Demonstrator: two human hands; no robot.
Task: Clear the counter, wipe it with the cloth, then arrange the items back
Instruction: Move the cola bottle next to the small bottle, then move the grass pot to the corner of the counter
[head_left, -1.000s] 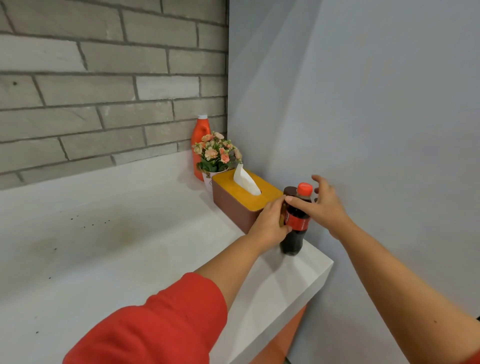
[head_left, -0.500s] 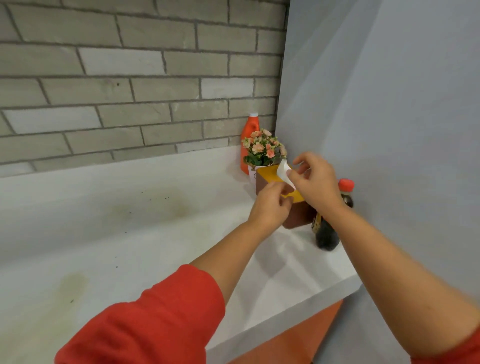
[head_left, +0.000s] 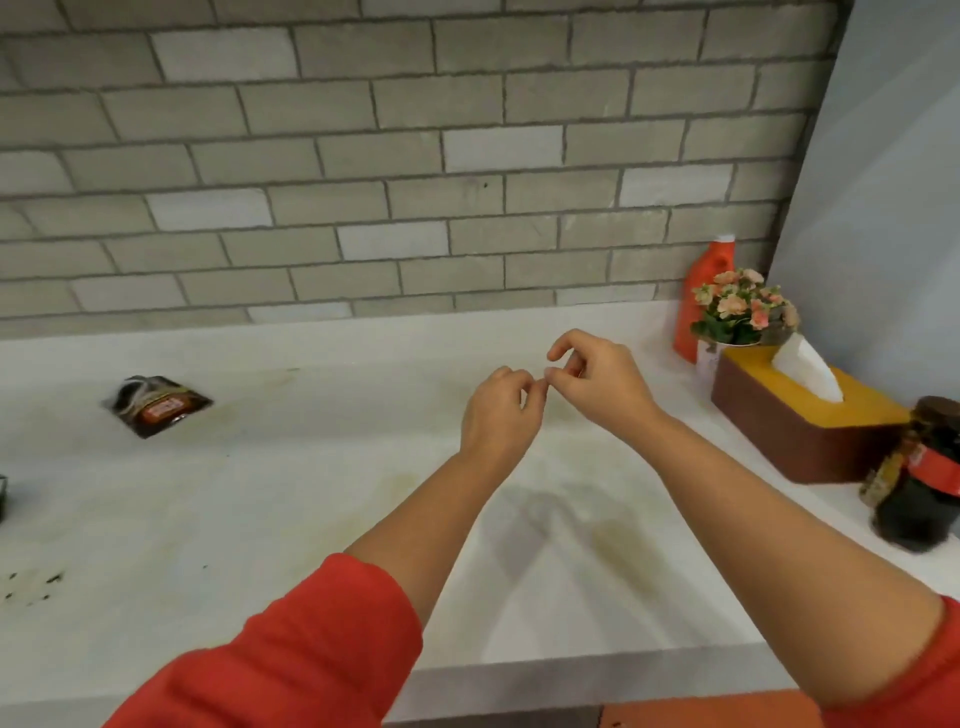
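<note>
Both hands hover over the middle of the white counter (head_left: 260, 499), empty. My left hand (head_left: 498, 410) has its fingers curled loosely; my right hand (head_left: 597, 379) is beside it, fingertips almost touching it. At the right end stand an orange bottle (head_left: 701, 301), a small pot of pink flowers (head_left: 743, 312), a brown tissue box with a yellow lid (head_left: 800, 421) and a dark cola bottle with a red label (head_left: 919, 483). A dark sachet (head_left: 156, 405) lies at the back left. No cloth is in view.
A grey brick wall (head_left: 363, 156) backs the counter and a plain grey wall (head_left: 883, 182) closes its right end. Dark crumbs (head_left: 31, 587) and yellowish stains mark the surface. A dark object (head_left: 2, 493) is cut off at the left edge.
My hands left the cola bottle, passed the tissue box and came back left to the counter's middle. The view swung left, bringing the sachet into sight.
</note>
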